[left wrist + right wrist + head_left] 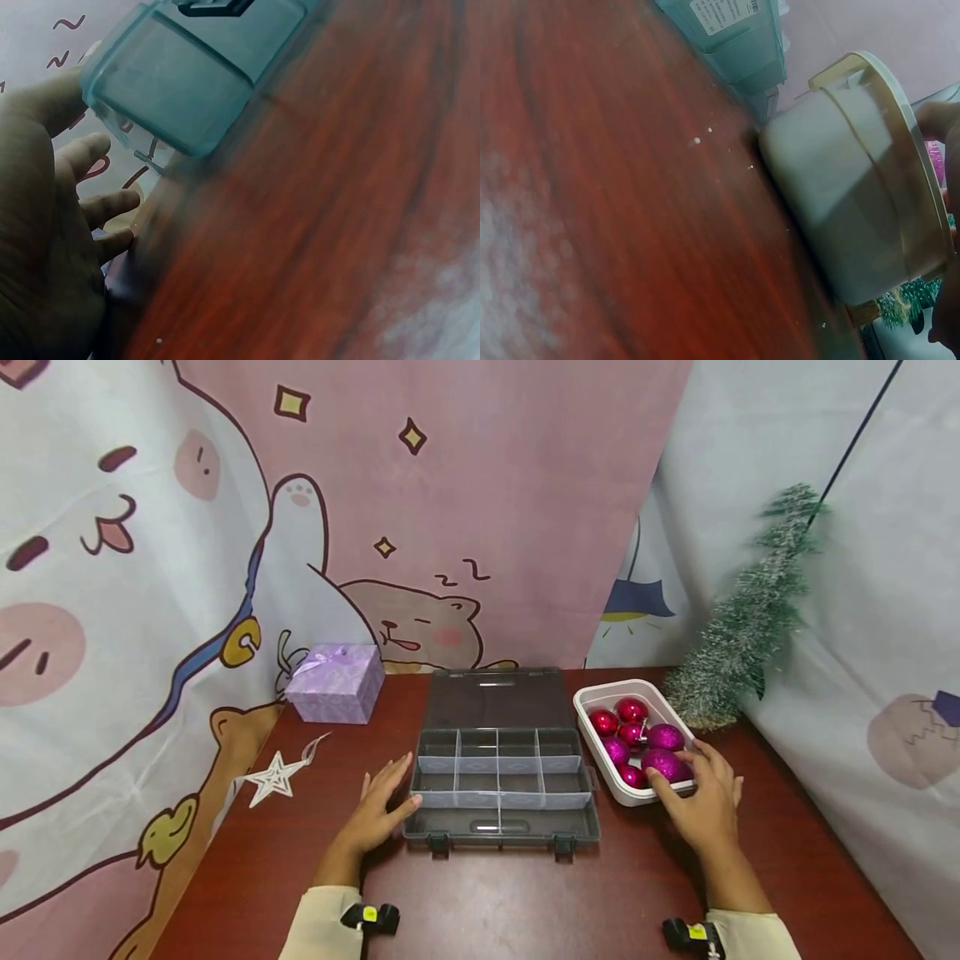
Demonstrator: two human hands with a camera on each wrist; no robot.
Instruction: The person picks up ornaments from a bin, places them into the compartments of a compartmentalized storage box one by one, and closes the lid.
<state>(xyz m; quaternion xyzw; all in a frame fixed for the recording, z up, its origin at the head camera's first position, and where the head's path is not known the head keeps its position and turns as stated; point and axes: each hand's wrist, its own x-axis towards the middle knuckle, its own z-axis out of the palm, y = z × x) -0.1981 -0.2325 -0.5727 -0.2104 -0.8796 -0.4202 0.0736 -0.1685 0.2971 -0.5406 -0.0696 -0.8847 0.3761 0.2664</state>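
Note:
A smoky plastic compartment box (pixel 501 827) lies on the table with its lid folded back and its dividers showing. My left hand (pixel 378 806) is at its left side, fingers extended and thumb at the edge; the left wrist view has the same hand (pixel 45 202) by the box's corner (pixel 172 82). A white tub (pixel 588 727) holds shiny red baubles (pixel 632 709) and glittery magenta baubles (pixel 665 737). Over the tub's near right corner, my right hand (pixel 705 797) pinches a glittery magenta bauble (pixel 662 764) between thumb and fingers. The tub wall (pixel 840 187) partly hides this in the right wrist view.
A lilac gift box (pixel 337 685) stands at the back left, with a white star ornament (pixel 274 778) in front of it. A small frosted tree (pixel 750 618) leans behind the tub. Printed cloth (pixel 510 485) hangs round the table.

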